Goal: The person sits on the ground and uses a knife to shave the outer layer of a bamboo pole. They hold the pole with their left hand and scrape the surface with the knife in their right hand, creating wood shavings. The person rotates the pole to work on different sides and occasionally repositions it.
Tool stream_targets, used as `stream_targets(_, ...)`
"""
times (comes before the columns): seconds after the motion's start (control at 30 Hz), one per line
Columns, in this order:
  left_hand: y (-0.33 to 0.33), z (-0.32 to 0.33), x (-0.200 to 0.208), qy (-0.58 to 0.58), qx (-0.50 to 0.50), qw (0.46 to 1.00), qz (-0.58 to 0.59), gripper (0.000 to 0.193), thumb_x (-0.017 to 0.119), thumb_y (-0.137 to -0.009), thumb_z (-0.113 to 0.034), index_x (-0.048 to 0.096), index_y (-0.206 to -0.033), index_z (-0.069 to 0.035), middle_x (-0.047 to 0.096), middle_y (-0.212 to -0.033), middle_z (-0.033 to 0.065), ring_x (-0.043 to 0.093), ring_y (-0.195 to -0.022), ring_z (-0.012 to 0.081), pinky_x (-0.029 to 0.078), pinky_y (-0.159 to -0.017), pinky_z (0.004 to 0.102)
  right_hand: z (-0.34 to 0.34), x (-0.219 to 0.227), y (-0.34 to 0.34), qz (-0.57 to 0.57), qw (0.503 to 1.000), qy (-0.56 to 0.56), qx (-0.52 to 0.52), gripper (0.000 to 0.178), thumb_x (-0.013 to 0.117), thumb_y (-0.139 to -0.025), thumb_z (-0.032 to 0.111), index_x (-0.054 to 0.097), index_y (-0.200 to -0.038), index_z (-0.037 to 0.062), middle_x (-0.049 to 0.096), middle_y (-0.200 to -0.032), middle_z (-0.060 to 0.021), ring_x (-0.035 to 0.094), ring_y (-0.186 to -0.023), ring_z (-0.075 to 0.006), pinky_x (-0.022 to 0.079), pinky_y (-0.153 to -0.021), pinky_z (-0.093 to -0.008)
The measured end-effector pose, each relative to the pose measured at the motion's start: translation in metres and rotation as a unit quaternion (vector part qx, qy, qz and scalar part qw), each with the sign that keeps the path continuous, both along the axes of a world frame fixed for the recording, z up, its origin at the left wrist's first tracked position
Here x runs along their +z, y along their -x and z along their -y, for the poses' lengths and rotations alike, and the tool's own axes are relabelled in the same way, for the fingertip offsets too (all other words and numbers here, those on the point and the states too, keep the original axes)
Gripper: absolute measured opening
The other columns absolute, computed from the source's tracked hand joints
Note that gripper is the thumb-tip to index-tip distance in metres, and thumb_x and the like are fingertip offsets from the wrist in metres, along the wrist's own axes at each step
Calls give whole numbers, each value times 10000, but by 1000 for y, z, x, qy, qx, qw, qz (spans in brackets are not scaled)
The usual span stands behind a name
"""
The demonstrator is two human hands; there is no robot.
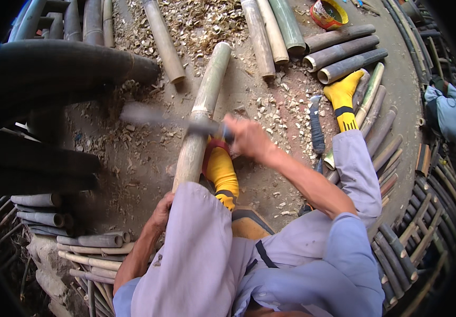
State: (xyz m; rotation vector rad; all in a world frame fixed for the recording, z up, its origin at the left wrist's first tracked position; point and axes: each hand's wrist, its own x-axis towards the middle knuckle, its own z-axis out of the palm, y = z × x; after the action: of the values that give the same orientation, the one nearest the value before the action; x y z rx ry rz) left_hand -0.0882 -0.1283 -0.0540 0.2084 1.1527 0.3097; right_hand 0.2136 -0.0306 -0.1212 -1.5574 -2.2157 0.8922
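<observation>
- Fingers of the right hand (pixel 249 140) close around the handle of a motion-blurred knife (pixel 202 127) near the frame's center.
- The knife points left across a pale green bamboo pole (pixel 212 79), which slants from upper center down to the bent knee; from my remote post I cannot tell whether they touch.
- The left hand (pixel 160 212), lower left of center, is beside the pole's lower end, its fingers partly hidden from me by the trouser leg (pixel 183 238); I cannot tell how far they close or what they hold.
- A yellow-socked foot (pixel 221 169) stands just right of the pole.
- A dark-wrapped tool (pixel 317 132) lies right of center.
- Pale chips (pixel 201 24) litter the ground, upper center.
</observation>
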Motion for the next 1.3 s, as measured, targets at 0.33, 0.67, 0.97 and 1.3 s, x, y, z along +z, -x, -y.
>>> stream_targets(0.33, -7, -10, -3, -1, 13, 1000, 14, 514, 589, -822, -369, 553, -1175, 3, 630, -1050, 88, 614, -900, 139, 500, -819, 302, -17, 4, 1, -27, 998, -30, -40, 316, 682, -740, 102, 425, -918, 64, 609, -634, -194, 638, -565, -366, 544, -511, -477)
stream_targets(0.67, -11, -17, 0, 10, 43, 998, 33, 510, 584, -828, -381, 561, -1166, 0, 633, -1039, 85, 614, -891, 136, 501, -812, 302, -42, -9, -11, -41, 990, 43, -130, 288, 650, -769, 101, 417, -932, 56, 607, -643, -169, 640, -563, -325, 552, -482, -439)
stream_targets(0.97, 0, -8, -3, 19, 84, 996, 36, 510, 573, -837, -408, 574, -1150, -5, 638, -1016, 81, 612, -870, 133, 499, -794, 302, 23, 40, 31, -11, 998, 44, 33, 408, 732, -729, 167, 435, -989, 68, 633, -723, -201, 661, -624, -367, 556, -540, -471)
stream_targets(1.3, 11, 18, -14, -38, 43, 998, -8, 530, 546, -853, -474, 601, -1116, -17, 647, -963, 74, 607, -818, 129, 493, -749, 301, -9, 36, 32, 32, 999, 37, -20, 385, 705, -729, 115, 412, -968, 47, 633, -717, -223, 644, -645, -422, 527, -560, -505)
